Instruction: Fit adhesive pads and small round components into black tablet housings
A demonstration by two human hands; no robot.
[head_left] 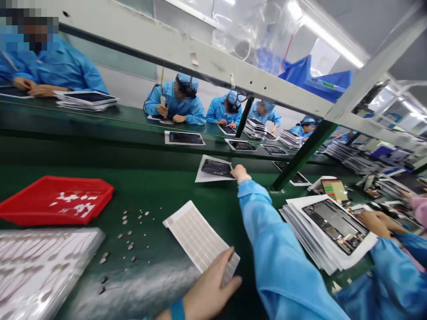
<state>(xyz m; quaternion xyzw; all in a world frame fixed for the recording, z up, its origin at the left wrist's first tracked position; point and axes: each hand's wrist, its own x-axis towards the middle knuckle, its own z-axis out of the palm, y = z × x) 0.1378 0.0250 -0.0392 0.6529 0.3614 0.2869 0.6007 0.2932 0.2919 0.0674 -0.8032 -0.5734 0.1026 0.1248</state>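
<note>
My right hand (240, 172) reaches forward over the green bench. Its fingers are closed at the right edge of a dark tablet housing (216, 168), which lies on a white sheet (201, 176). Low in the view, my left hand (211, 284), with a blue wristband, rests over the near end of a sheet of pale rectangular stickers (198, 235). Its thumb and fingers are spread apart. Left of that sheet, several small round parts (130, 246), some with thin wires, lie scattered on the bench.
A red tray (100, 195) with white scraps stands left, behind a clear-wrapped tray (43, 266) of wired round parts. Stacked tablet housings (333, 222) sit right, near a co-worker's hands (376, 222). A green post (303, 155) rises beyond. Co-workers sit across the line.
</note>
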